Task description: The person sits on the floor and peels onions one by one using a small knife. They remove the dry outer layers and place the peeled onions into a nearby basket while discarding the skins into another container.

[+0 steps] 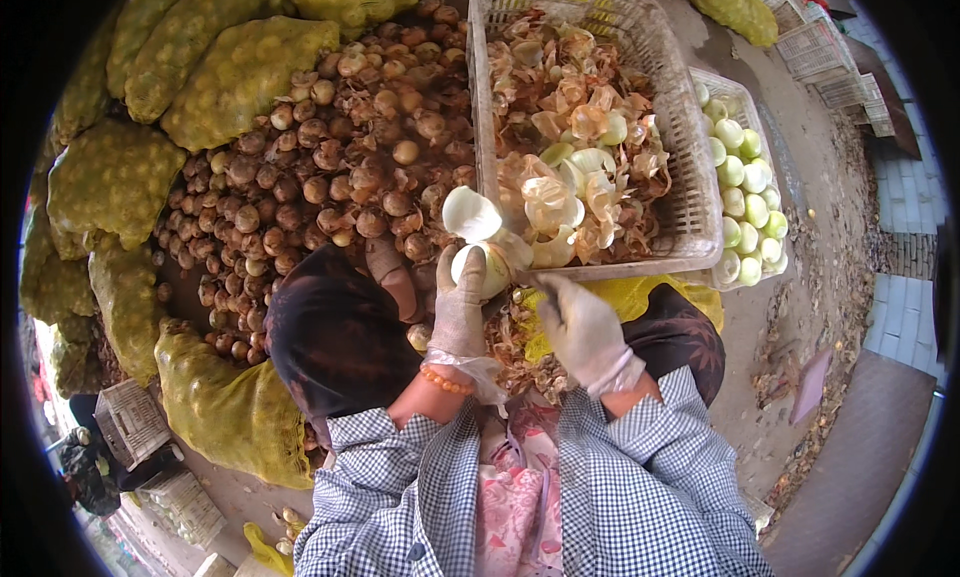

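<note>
My left hand [461,307], in a pale work glove with an orange bead bracelet at the wrist, grips a white, partly peeled onion [491,271]. A cupped piece of pale onion layer [471,214] stands up at the onion's far side. Just right of the onion is my right hand [581,326], also gloved and slightly blurred, its fingers curled. Something dark shows at those fingers, but I cannot tell what it is. Beyond both hands, a large plastic crate [600,268] holds loose onion skins [555,112] and some pale onion pieces.
Unpeeled onions [300,179] lie heaped at the left, with full yellow mesh sacks [240,78] around them. A smaller crate [780,258] of peeled onions [742,179] stands right of the skin crate. Yellow netting [630,296] lies under the crate's near edge. More crates [817,52] stand far right.
</note>
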Tool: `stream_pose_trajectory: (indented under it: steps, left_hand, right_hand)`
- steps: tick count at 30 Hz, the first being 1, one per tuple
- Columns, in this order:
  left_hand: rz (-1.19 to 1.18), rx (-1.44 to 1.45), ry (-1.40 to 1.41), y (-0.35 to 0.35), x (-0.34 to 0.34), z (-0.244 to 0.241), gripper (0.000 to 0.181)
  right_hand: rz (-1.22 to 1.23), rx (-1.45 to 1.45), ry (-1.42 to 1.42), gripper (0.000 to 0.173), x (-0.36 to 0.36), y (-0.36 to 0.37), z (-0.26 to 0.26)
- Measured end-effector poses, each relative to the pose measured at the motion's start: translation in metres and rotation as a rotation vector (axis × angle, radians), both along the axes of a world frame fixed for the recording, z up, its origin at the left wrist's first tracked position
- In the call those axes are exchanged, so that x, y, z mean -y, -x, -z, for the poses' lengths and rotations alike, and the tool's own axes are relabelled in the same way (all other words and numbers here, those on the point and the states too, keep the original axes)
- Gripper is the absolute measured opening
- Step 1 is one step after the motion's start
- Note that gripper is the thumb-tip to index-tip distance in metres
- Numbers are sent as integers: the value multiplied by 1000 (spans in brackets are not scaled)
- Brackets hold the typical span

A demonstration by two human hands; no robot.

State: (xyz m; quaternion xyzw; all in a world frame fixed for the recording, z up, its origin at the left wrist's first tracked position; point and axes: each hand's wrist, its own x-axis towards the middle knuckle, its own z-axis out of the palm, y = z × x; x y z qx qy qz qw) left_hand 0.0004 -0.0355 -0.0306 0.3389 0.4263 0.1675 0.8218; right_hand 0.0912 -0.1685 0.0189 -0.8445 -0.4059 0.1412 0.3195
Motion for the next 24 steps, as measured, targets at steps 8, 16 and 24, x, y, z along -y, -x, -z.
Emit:
stream_pose_trajectory:
  steps: [8, 16, 24]
  left_hand:
    - [-101, -3, -46, -4, 7, 12, 75]
    - [-135, -12, -23, -9, 13, -10, 74]
    - [-128, -30, -136, -5, 16, 21, 69]
  right_hand:
    - [-73, 178, 163, 32, 17, 20, 14]
    - [-44, 269, 288, 39, 19, 23, 5]
    - [59, 233, 224, 31, 28, 11, 5]
